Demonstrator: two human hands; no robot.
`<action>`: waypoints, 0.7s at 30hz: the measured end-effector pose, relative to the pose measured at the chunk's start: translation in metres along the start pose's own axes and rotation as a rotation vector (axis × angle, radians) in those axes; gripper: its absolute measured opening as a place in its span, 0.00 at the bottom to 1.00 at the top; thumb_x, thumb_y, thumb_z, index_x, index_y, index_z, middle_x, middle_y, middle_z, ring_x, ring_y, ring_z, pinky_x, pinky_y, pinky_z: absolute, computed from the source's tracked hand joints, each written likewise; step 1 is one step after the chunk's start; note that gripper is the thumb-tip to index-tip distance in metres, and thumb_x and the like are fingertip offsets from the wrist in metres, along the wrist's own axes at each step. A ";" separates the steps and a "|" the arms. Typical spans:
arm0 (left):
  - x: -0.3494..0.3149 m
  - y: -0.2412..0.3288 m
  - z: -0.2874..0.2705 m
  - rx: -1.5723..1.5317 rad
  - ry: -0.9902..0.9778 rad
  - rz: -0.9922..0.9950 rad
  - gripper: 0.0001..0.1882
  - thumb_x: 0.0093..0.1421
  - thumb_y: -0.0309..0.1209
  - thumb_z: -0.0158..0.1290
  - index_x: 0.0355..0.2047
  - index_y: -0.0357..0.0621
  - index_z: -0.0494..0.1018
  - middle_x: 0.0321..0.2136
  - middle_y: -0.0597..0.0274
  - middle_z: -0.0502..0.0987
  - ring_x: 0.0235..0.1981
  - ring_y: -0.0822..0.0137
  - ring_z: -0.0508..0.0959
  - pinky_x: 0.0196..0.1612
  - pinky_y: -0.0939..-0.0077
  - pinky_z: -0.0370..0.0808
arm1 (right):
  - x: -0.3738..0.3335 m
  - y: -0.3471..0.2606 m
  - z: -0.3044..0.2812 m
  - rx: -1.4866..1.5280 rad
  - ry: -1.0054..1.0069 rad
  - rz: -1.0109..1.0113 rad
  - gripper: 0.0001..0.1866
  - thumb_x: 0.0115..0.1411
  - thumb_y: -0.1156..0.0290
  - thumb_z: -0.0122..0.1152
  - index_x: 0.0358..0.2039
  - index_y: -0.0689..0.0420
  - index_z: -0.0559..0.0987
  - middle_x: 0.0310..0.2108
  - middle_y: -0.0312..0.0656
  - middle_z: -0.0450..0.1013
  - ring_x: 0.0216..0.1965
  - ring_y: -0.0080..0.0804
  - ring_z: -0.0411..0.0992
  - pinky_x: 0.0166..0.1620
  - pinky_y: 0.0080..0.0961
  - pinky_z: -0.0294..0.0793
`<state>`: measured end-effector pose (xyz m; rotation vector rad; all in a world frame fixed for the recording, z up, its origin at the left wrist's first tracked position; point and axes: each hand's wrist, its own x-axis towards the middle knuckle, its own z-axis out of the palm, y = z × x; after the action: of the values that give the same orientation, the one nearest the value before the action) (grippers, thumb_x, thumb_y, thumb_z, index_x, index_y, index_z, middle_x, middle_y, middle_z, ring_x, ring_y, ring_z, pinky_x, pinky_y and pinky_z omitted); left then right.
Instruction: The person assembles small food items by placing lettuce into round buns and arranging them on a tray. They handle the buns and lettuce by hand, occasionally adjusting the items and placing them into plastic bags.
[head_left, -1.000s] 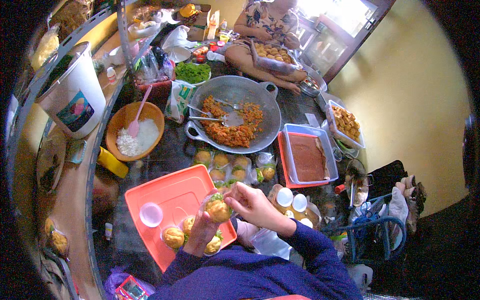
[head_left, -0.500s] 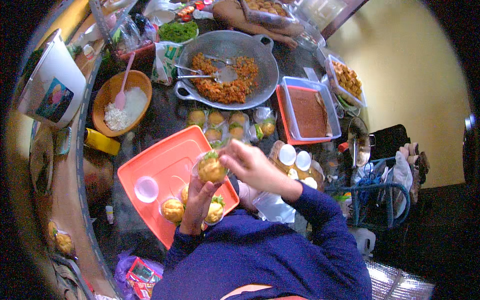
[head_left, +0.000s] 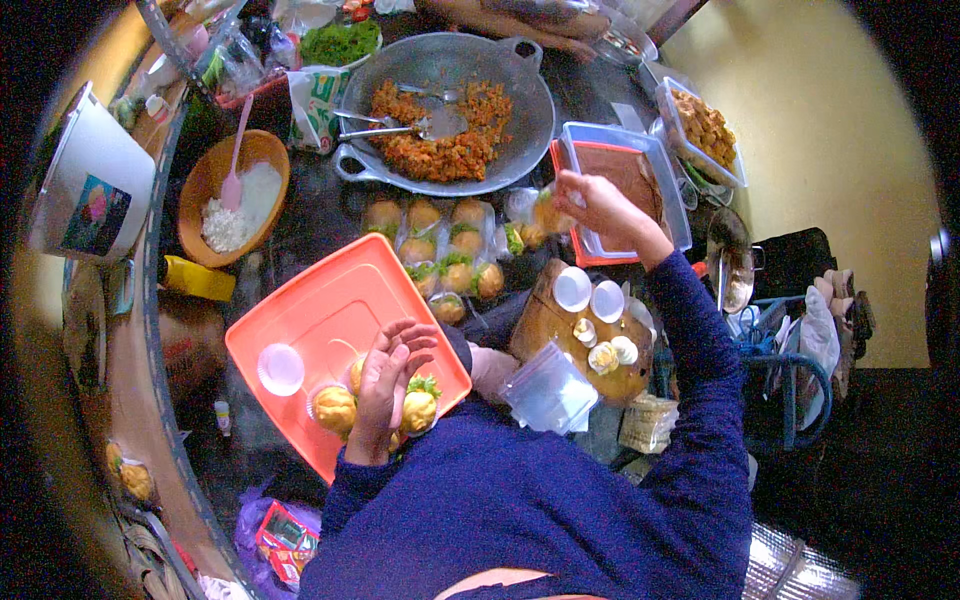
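My right hand (head_left: 605,212) reaches forward with its fingers pinched on a filled bun (head_left: 548,214) in clear plastic. That bun is slightly blurred, at the right end of the wrapped buns (head_left: 455,275) set out below the pan. My left hand (head_left: 385,385) is over the orange tray-like lid (head_left: 300,320), fingers spread and holding nothing. Beside and partly behind it are golden buns (head_left: 333,408) in paper cups, one of them a bun with green lettuce (head_left: 420,405). An unfilled white paper cup (head_left: 281,369) also lies on the lid.
A large metal pan (head_left: 530,120) holds orange-brown filling and utensils. To its right stands a clear container (head_left: 680,215). A wooden board (head_left: 540,325) bears egg pieces and white cups, with clear plastic bags (head_left: 550,390) nearby. An orange bowl (head_left: 190,205) holds white food. Another person's arm (head_left: 500,25) rests at the back.
My right hand has moved forward and right from the left hand, carrying the bun away. My left hand has let go of the bun and opened. The whole view has shifted slightly.
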<state>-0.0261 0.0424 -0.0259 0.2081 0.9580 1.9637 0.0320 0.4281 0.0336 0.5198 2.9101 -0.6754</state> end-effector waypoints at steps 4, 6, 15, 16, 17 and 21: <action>0.004 0.003 0.002 0.066 0.019 -0.011 0.17 0.65 0.32 0.46 0.52 0.41 0.64 0.47 0.53 0.73 0.47 0.66 0.73 0.51 0.73 0.70 | -0.005 0.025 -0.002 -0.100 -0.084 -0.102 0.11 0.56 0.65 0.61 0.32 0.58 0.72 0.30 0.49 0.73 0.38 0.51 0.71 0.42 0.42 0.70; 0.007 0.005 0.003 0.106 0.018 0.001 0.16 0.65 0.32 0.45 0.51 0.41 0.65 0.46 0.55 0.74 0.45 0.67 0.73 0.50 0.74 0.69 | -0.007 0.033 -0.005 -0.219 -0.108 -0.196 0.10 0.55 0.66 0.62 0.29 0.57 0.72 0.30 0.46 0.72 0.40 0.48 0.69 0.45 0.40 0.69; 0.013 0.009 0.017 0.259 0.065 0.037 0.15 0.65 0.33 0.45 0.50 0.41 0.66 0.44 0.56 0.74 0.44 0.68 0.74 0.49 0.74 0.69 | -0.006 0.060 0.039 -0.421 -0.101 -0.114 0.10 0.50 0.61 0.62 0.30 0.52 0.78 0.32 0.42 0.76 0.41 0.48 0.72 0.42 0.42 0.75; 0.012 0.009 0.018 0.285 0.061 0.042 0.15 0.64 0.33 0.46 0.49 0.41 0.66 0.44 0.55 0.74 0.45 0.67 0.74 0.49 0.73 0.69 | -0.003 0.063 0.050 -0.458 -0.123 -0.091 0.10 0.50 0.61 0.62 0.31 0.51 0.79 0.32 0.42 0.77 0.41 0.48 0.72 0.42 0.42 0.75; 0.011 0.010 0.020 0.310 0.065 0.044 0.16 0.64 0.34 0.46 0.49 0.41 0.66 0.44 0.55 0.74 0.45 0.66 0.74 0.49 0.72 0.69 | -0.001 0.067 0.061 -0.486 -0.129 -0.094 0.10 0.50 0.61 0.61 0.31 0.51 0.80 0.32 0.42 0.77 0.41 0.47 0.72 0.42 0.42 0.75; 0.000 0.013 0.021 0.384 0.122 0.114 0.13 0.65 0.30 0.44 0.48 0.40 0.67 0.43 0.57 0.75 0.43 0.69 0.74 0.49 0.74 0.68 | 0.012 0.083 0.093 -0.517 -0.154 -0.101 0.07 0.50 0.64 0.59 0.27 0.51 0.81 0.31 0.43 0.77 0.41 0.46 0.73 0.41 0.42 0.76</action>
<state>-0.0248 0.0505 -0.0023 0.3691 1.4285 1.8956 0.0522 0.4599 -0.0858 0.2464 2.8133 0.0417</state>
